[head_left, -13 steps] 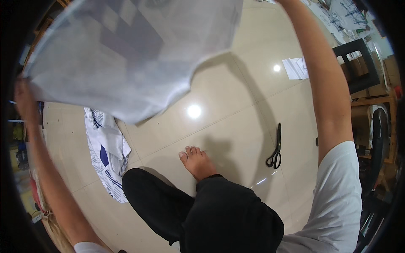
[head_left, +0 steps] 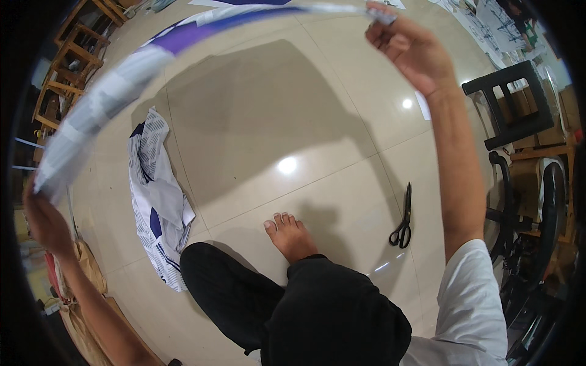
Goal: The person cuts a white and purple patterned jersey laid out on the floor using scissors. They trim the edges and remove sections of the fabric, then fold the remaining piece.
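Cloth, white and purple; where is it, and how held?

Raised above the floor, arching from left to far right; left hand pinching its left end; right hand pinching its right end; scissors lying right; crumpled fabric left.

Black scissors lie on the tiled floor; a black armrest stands at right, a wooden rack at upper left.
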The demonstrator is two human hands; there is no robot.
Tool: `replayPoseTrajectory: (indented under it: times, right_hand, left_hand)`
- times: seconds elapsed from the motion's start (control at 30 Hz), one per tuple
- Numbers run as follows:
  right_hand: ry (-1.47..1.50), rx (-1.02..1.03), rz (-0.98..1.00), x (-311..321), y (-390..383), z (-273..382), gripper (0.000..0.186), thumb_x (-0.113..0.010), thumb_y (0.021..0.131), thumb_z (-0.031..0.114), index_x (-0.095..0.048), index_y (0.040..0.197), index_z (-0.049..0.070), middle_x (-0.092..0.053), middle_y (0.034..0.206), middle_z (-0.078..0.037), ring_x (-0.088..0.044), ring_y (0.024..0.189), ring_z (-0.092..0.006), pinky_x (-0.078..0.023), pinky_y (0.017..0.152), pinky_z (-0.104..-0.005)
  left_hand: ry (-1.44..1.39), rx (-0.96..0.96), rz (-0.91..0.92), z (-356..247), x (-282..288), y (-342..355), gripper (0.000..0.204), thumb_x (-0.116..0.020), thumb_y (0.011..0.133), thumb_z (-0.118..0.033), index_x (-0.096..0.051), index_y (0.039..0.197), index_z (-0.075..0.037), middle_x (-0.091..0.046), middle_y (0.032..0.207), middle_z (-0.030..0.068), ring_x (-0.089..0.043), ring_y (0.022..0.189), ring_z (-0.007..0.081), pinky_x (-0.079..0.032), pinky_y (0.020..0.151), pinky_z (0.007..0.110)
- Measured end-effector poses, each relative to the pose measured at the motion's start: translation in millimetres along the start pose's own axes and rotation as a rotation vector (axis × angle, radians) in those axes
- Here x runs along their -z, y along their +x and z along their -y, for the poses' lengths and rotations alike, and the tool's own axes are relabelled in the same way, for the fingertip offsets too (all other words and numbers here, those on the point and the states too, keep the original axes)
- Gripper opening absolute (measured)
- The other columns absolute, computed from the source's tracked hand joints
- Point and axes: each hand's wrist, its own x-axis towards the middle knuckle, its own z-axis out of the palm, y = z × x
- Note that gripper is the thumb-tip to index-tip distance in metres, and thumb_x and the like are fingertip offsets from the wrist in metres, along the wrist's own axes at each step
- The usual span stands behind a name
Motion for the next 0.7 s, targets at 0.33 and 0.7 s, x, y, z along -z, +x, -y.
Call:
replayPoseTrajectory:
  times: [0.33,0.7]
  right_hand:
    - [-0.356,-0.227,-0.299,3,-96,-153,0.043,-0.076,0.093,-0.01,-0.072,0.135,-0.004,-0.078,0.117,-0.01,-0.076,0.099,-0.0122,-0.062,0.093,-0.0272]
    - [-1.013,-0.414,-0.25,17,-166,-253,0.042,-0.082,0.085,-0.006,-0.078,0.126,0.003,-0.08,0.116,-0.012,-0.074,0.103,-0.0241,-0.058,0.096,-0.0363]
  left_hand:
    - [-0.449,0.389,0.364,-150,-82,-145,0.029,-0.05,0.113,0.002,-0.067,0.136,0.001,-0.07,0.124,0.017,-0.07,0.114,0.0293,-0.054,0.099,0.037]
    - [-0.508,0.436,0.673,-224,-109,-231,0.029,-0.058,0.103,0.006,-0.07,0.128,-0.002,-0.073,0.119,0.0188,-0.067,0.114,0.0408,-0.05,0.103,0.047]
